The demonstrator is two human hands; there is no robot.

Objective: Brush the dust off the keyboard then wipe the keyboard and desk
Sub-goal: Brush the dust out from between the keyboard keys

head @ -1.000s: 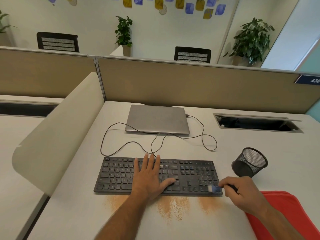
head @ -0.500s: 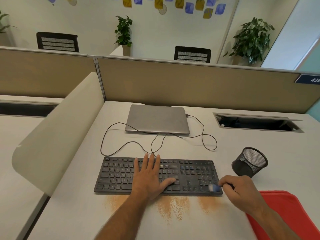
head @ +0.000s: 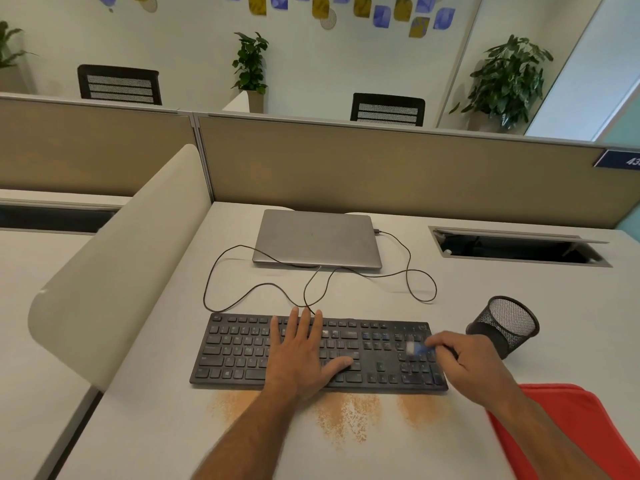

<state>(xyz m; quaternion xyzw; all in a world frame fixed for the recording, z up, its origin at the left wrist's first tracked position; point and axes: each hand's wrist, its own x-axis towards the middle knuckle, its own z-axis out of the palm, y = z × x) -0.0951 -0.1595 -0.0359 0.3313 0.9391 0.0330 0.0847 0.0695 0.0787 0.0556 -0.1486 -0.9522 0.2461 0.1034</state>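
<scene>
Change: the right hand [head: 474, 367] and its small blue brush [head: 417, 348] have moved from the near right corner of the keys up to the middle of the number pad; the left hand has stayed put.
Desk: pale grey desk [head: 519, 299] with orange-brown dust [head: 346, 415] along the keyboard's near edge.
Keyboard: flat black plastic keyboard [head: 242, 348], near the front edge.
Cup: black wire-mesh pen cup [head: 507, 322], tilted, just right of the keyboard; contents cannot be told.
Left hand: left hand [head: 304, 355] flat, fingers straight, pressing the middle keys.
Right hand: fingers curled, grasping the blurred brush, bristles on the keys.
</scene>
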